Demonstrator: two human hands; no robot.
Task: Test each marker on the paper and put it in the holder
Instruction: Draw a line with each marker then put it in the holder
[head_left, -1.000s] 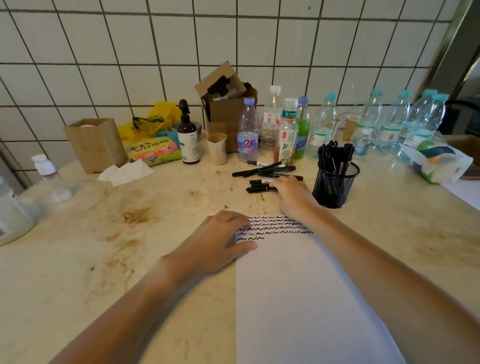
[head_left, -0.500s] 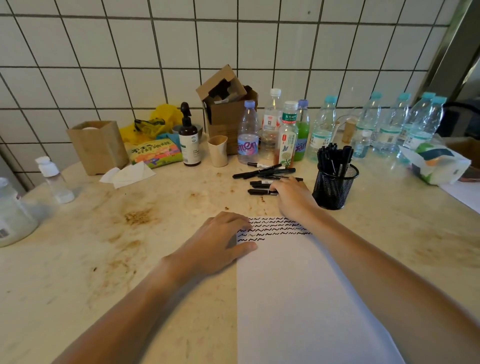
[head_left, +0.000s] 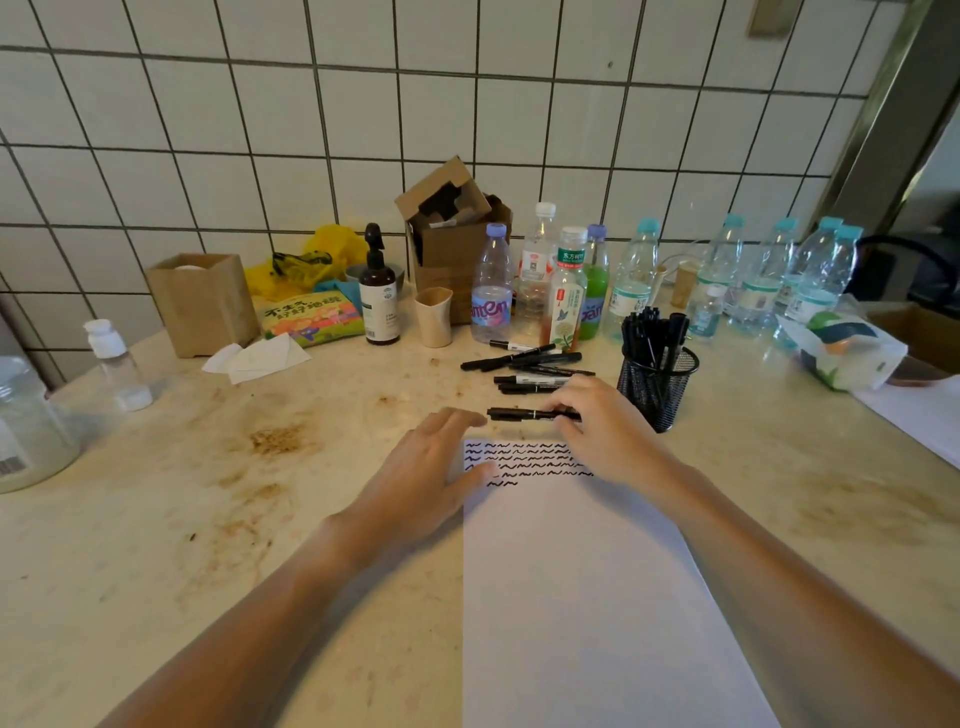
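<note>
A white sheet of paper (head_left: 587, 582) lies in front of me, its top edge covered with rows of black squiggles. My right hand (head_left: 608, 431) pinches one black marker (head_left: 524, 413) by its right end, holding it level just above the paper's top edge. My left hand (head_left: 426, 467) has its fingers stretched out, the fingertips close to the marker's left end and the thumb on the paper's top left corner. Several more black markers (head_left: 530, 366) lie in a loose pile behind. The black mesh holder (head_left: 655, 388) stands to the right, with several markers in it.
Several plastic bottles (head_left: 566, 291) line the tiled wall behind the pile, with a brown pump bottle (head_left: 378, 301), a beige cup (head_left: 434, 317), cardboard boxes (head_left: 457, 244) and a tissue pack (head_left: 841, 351). Another paper sheet (head_left: 919, 415) lies far right. A clear jar (head_left: 26, 431) stands far left.
My right hand has pulled one marker out of the pile towards the paper. My left hand has lifted off the paper's corner and spread its fingers towards the marker's left end.
</note>
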